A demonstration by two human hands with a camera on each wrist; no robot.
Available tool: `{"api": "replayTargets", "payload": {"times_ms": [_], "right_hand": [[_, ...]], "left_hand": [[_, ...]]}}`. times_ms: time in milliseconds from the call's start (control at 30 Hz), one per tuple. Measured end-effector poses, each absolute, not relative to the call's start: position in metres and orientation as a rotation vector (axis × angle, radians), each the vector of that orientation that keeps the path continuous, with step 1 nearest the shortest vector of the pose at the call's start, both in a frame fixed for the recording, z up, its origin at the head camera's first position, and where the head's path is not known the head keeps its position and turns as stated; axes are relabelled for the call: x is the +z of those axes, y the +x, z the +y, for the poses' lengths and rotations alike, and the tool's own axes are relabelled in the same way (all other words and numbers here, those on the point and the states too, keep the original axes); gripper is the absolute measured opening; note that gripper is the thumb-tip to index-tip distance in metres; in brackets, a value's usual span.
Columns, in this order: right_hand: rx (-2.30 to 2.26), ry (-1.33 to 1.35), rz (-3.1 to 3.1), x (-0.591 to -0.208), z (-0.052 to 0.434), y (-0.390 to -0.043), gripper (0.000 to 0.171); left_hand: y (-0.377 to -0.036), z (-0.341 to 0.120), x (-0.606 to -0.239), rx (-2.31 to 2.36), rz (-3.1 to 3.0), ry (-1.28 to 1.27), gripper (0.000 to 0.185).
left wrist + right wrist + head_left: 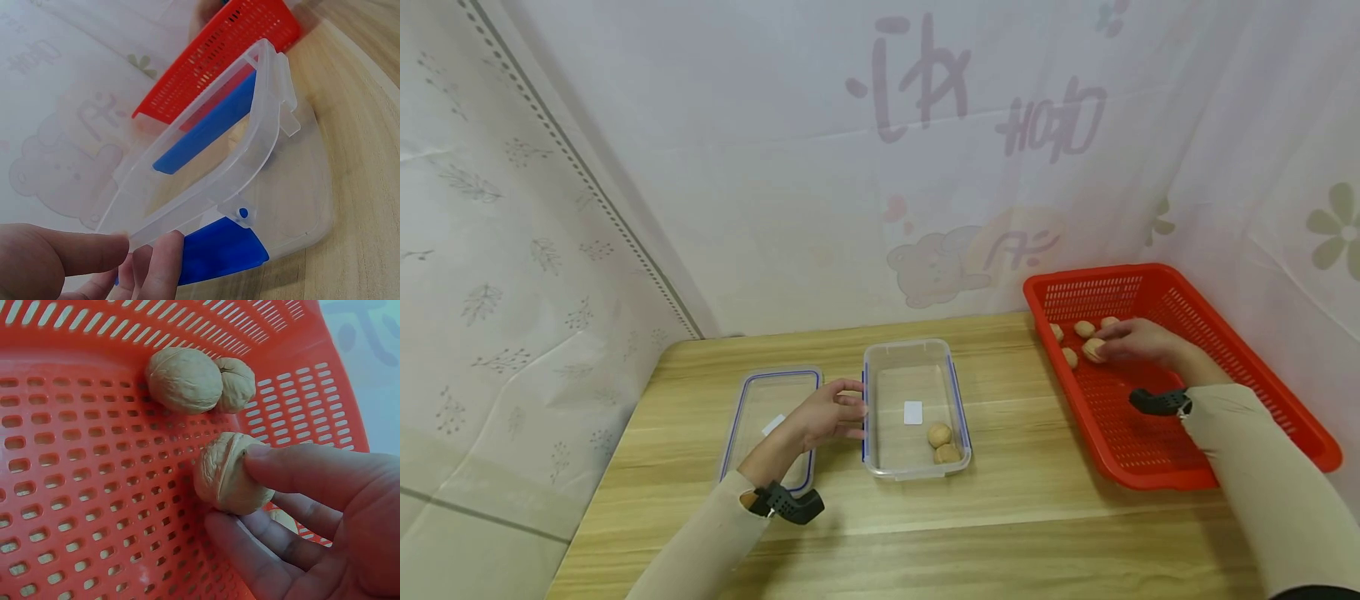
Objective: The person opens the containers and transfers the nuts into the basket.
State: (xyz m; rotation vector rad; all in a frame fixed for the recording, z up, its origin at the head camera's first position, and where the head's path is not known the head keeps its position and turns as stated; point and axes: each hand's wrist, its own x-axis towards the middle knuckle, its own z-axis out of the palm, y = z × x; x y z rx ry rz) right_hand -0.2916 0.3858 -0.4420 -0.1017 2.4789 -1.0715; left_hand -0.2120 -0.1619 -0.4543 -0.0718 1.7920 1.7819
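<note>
- My left hand (829,414) sits nearest me, at about 7 o'clock on the wooden table (1015,533). Fingers are nearly straight, and the fingertips (164,253) touch the left rim of the clear plastic container (916,410); the thumb lies along the rim, with nothing clasped.
- The container's flat lid (769,421) lies just beside that hand, at its 9 o'clock, partly under my forearm.
- Inside the container, two walnuts (943,443) touch each other at the near right corner. A white label shows on its floor.
- The blue latches (215,250) on the container's sides hang open in the left wrist view.
- My right hand (1138,340) is farther out, at 2 o'clock, inside the red basket (1247,367).
- The right thumb and fingers pinch one walnut (230,474) and are curled round it. It sits at the basket floor; I cannot tell if it is lifted clear.
- Two more loose walnuts (199,380) lie touching each other, at 11 o'clock from the pinched one, by the far wall.
- The head view shows other walnuts around my fingers; exact count is unclear.
</note>
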Motion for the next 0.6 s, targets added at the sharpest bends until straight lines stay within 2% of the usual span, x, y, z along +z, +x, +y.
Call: {"api": "replayTargets", "payload": {"times_ms": [600], "right_hand": [[-1.019, -0.077, 2.504, -0.4444, 0.3858, -0.2891, 0.053]], "left_hand": [[-0.2117, -0.1617, -0.4542, 1.789, 1.781, -0.058, 0.051]]}}
